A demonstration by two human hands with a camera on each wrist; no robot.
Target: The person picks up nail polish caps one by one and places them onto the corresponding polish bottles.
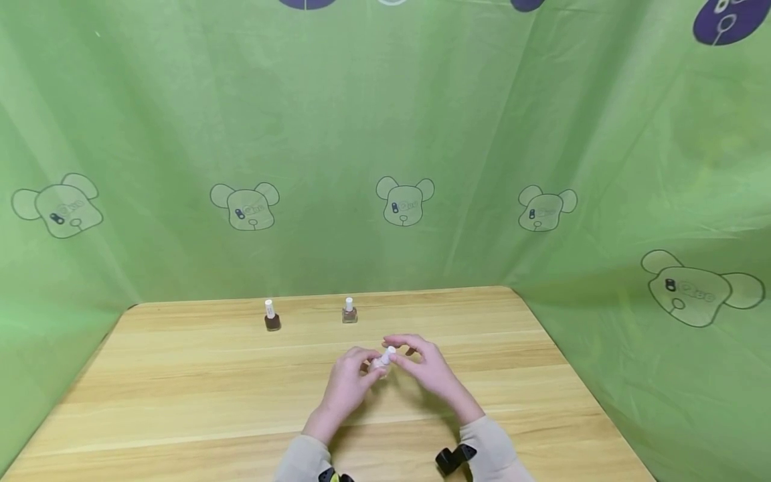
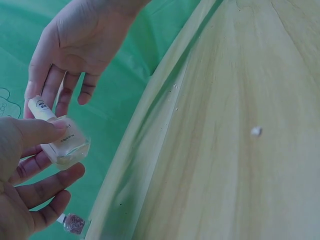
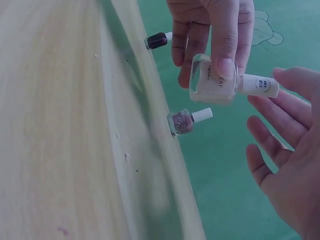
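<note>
A clear, square nail polish bottle [image 3: 214, 85] with pale contents and a white cap [image 3: 260, 85] is held tilted over the table. My left hand [image 1: 349, 381] grips its glass body, the thumb [image 2: 42, 131] lying across the printed front and the fingers behind. At the cap is my right hand [image 1: 426, 367], its thumb and index finger on either side of the cap's end, pinching it. The other right fingers [image 3: 270, 137] are spread and loosely bent. Part of the bottle is hidden behind the left fingers in the head view.
Toward the back of the wooden table [image 1: 199, 375] stand a dark nail polish bottle [image 1: 273, 323] and a glittery pinkish one [image 1: 349, 314], both white-capped. A green curtain [image 1: 337, 134] hangs behind and along the sides. Small white specks [image 2: 256, 131] lie on the wood.
</note>
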